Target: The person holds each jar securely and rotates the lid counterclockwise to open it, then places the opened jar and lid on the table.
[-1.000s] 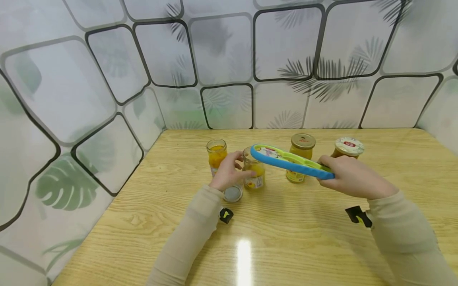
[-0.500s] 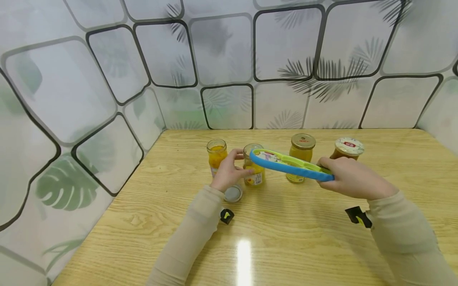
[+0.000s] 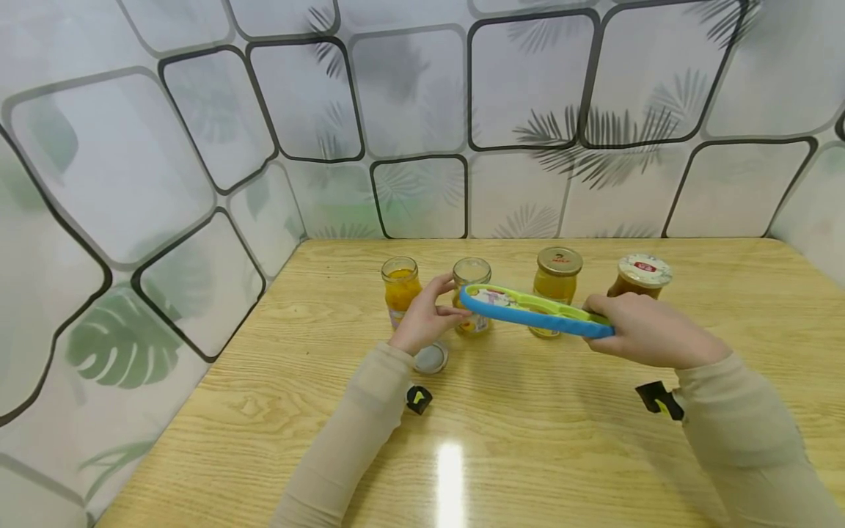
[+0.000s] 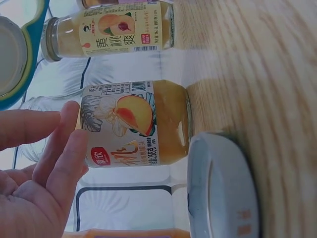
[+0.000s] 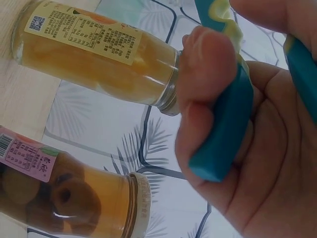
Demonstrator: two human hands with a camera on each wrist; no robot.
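1. Blue-green tool (image 3: 535, 318): handle end hidden in right hand (image 3: 656, 330), head view.
2. White-lidded jar (image 3: 642, 277): lower part hidden behind same hand.
3. Orange jar (image 3: 399, 287): partly hidden behind left hand (image 3: 425, 319).
4. Loose lid (image 4: 233, 188): cut off by left wrist view's lower edge.

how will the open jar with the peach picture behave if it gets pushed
The open jar looks rigid and probably fairly heavy, being glass with yellowish contents low down. It may spill if tipped, since its top is uncovered.
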